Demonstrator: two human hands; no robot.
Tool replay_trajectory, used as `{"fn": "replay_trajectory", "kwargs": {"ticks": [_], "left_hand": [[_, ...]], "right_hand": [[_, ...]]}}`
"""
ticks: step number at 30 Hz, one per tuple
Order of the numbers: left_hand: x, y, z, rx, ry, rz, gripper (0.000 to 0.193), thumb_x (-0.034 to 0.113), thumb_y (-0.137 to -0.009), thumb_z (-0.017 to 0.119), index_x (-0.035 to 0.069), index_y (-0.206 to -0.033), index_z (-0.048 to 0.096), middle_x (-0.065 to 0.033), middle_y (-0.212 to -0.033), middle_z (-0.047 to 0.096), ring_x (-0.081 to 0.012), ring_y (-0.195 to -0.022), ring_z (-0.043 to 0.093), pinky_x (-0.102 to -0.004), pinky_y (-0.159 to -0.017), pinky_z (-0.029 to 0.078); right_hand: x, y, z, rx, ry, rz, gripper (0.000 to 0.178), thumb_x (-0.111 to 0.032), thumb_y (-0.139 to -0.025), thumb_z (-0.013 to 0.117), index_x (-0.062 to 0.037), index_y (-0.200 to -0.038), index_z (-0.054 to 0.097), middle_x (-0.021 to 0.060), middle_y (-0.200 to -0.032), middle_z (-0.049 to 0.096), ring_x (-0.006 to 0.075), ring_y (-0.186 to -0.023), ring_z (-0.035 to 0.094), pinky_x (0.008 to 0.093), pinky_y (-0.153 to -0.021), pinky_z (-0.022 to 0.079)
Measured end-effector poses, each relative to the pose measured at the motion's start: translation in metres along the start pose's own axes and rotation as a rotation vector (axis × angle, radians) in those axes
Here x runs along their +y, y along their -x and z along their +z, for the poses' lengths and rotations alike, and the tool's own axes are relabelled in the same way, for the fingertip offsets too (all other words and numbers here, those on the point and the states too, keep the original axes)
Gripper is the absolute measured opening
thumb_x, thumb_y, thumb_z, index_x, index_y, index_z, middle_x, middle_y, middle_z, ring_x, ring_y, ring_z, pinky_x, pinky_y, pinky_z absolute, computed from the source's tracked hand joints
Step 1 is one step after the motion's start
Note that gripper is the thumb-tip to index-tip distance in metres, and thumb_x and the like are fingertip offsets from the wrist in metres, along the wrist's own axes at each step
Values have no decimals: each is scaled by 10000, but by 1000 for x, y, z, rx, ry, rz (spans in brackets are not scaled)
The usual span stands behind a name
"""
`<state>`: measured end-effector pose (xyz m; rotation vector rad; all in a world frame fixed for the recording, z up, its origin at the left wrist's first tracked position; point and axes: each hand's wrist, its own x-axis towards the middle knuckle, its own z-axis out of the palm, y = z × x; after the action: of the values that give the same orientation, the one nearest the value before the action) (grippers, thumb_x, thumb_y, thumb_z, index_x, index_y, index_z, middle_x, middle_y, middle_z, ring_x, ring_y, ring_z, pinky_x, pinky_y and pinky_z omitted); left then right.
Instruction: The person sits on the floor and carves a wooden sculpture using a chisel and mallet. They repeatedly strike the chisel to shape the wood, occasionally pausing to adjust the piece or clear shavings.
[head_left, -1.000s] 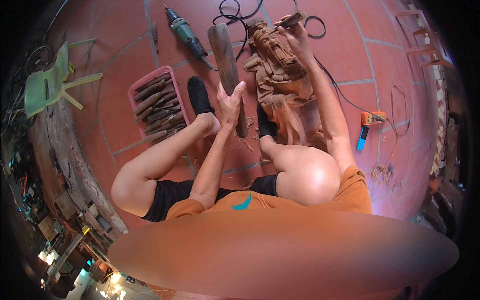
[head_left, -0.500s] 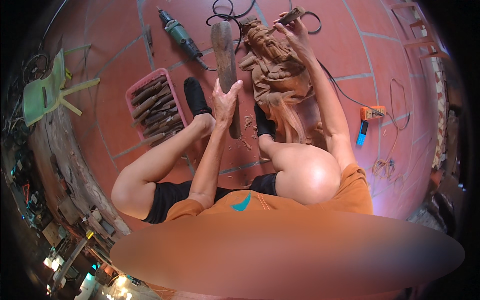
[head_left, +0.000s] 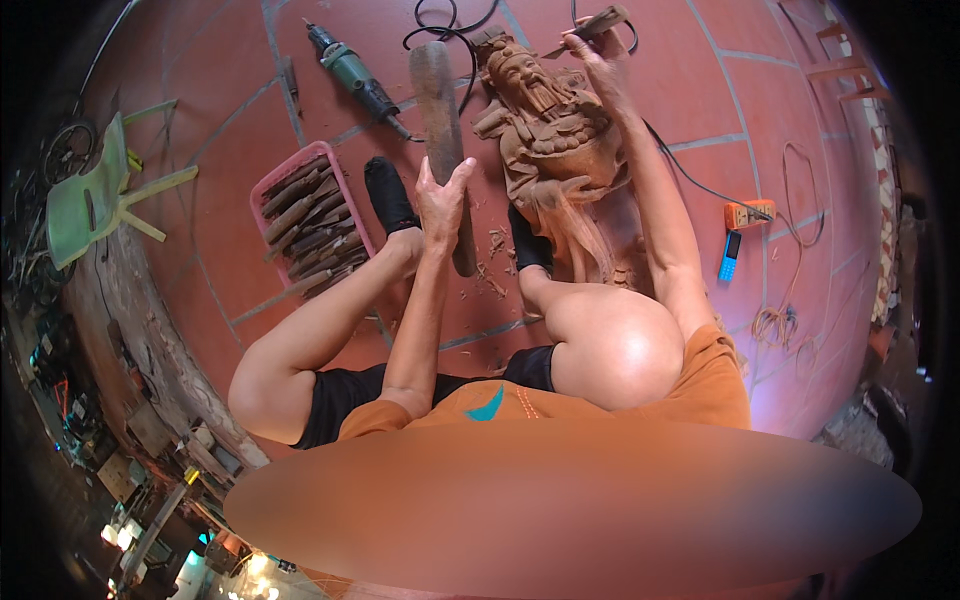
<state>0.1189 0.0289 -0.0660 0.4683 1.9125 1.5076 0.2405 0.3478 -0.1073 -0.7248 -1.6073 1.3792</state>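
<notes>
A carved wooden statue of a bearded figure in a hat lies face up on the floor before me, its head at the far end. My right hand is closed around a wood chisel, just right of the statue's head. The chisel's narrow blade points left, and its tip appears close to the head; whether it touches, I cannot tell. My left hand grips a long wooden mallet around its lower part. The mallet's thick end points away from me, apart from the statue.
A pink basket full of wooden-handled tools stands left of my foot. Beyond it lies a green power tool with a black cord. Wood shavings litter the tiles. An orange socket block and blue phone lie right; a green chair left.
My right hand has shifted slightly right, and the chisel has swung to a flatter angle, away from the statue's face. The mallet has barely moved in my left hand.
</notes>
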Motion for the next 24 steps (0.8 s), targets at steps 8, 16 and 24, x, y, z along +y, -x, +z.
{"fn": "replay_trajectory", "kwargs": {"ticks": [8, 16, 24], "left_hand": [[-12, -9, -2, 41, -31, 55, 367, 302, -900, 784, 22, -1080, 629, -12, -866, 631, -99, -769, 561, -293, -703, 489], [-9, -5, 5, -2, -10, 2, 382, 315, -900, 780, 26, -1098, 627, -16, -876, 635, -107, -775, 565, -301, -701, 494], [-10, -5, 6, -10, -19, -50, 387, 320, -897, 774, 28, -1102, 626, -14, -866, 632, -107, -763, 559, -304, -693, 496]], "right_hand": [[-11, 8, -22, 128, 26, 46, 316, -122, -946, 756, -32, -1189, 575, 61, -962, 713, 144, -868, 716, 271, -727, 601], [-11, 16, -16, 33, 26, 123, 353, -195, -938, 777, -26, -1160, 561, 71, -947, 705, 150, -859, 705, 293, -733, 613], [-4, 21, -17, 8, 79, 145, 381, -235, -922, 799, -17, -1132, 568, 62, -937, 689, 139, -847, 696, 280, -714, 602]]}}
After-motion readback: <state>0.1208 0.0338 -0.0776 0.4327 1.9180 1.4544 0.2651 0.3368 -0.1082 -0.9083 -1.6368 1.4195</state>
